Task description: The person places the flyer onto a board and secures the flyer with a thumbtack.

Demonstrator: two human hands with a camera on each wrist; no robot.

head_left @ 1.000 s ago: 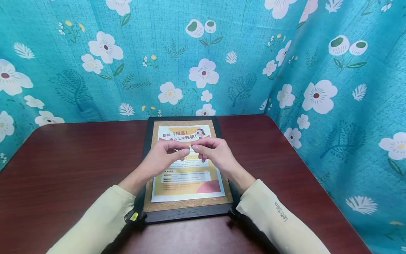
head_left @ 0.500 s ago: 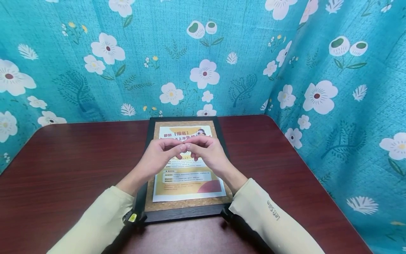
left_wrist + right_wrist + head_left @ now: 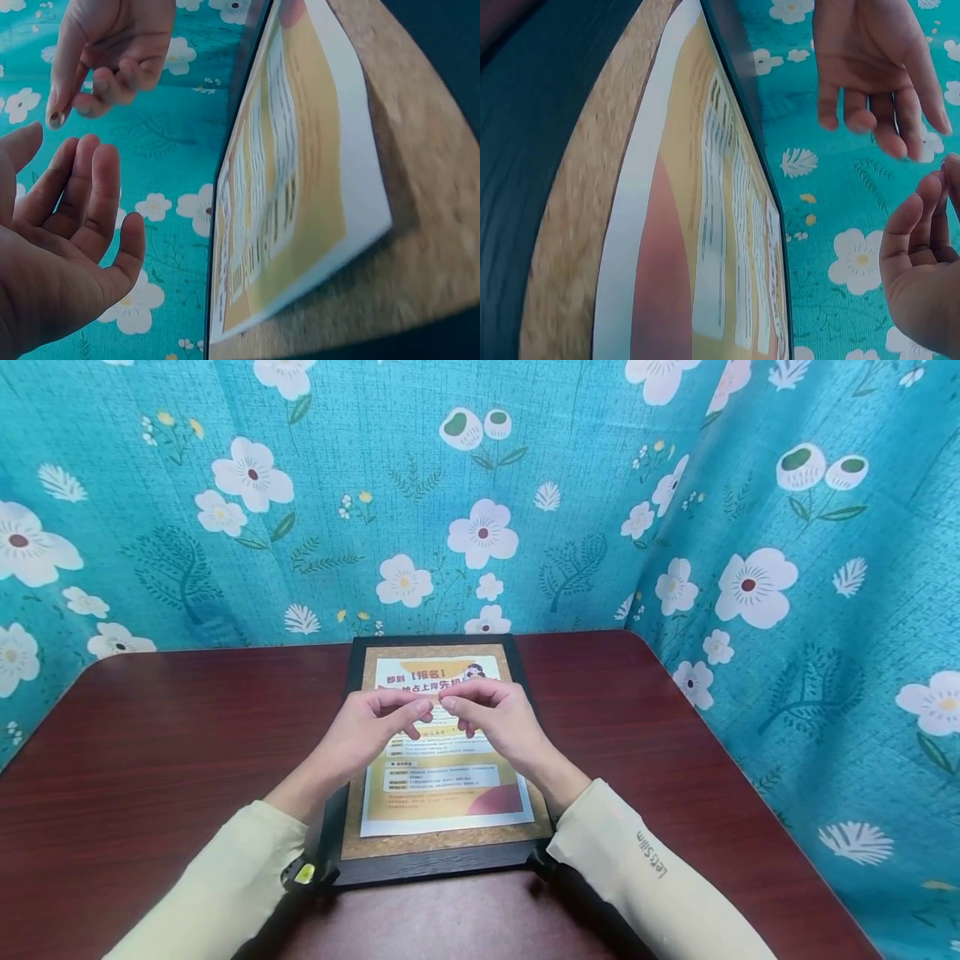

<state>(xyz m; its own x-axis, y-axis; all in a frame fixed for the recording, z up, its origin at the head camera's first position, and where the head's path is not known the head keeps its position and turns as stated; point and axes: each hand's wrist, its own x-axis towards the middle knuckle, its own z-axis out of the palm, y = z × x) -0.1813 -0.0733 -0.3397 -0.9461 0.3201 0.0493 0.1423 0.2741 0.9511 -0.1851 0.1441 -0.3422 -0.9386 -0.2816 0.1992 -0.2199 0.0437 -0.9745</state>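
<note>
My left hand [image 3: 362, 727] and right hand [image 3: 513, 718] face each other above a printed poster [image 3: 442, 806] on a black-framed corkboard [image 3: 457, 840]. Between the right thumb and forefinger is a small shiny, tack-like metal piece [image 3: 56, 118], mostly covered by the fingertips. The left hand holds nothing; its thumb stands apart from loosely bent fingers [image 3: 105, 172]. Only a narrow gap separates the two sets of fingertips in the head view. The poster's upper middle is partly hidden behind both hands.
A dark red wooden table [image 3: 187, 760] carries the board. Behind it and along the right side hangs a turquoise floral curtain [image 3: 337, 468]. One lower corner of the poster lifts off the cork in the left wrist view.
Both hands shifted slightly left and their fingertips met half a second ago. Now they are a little apart again, the left hand drawn back to the left.
</note>
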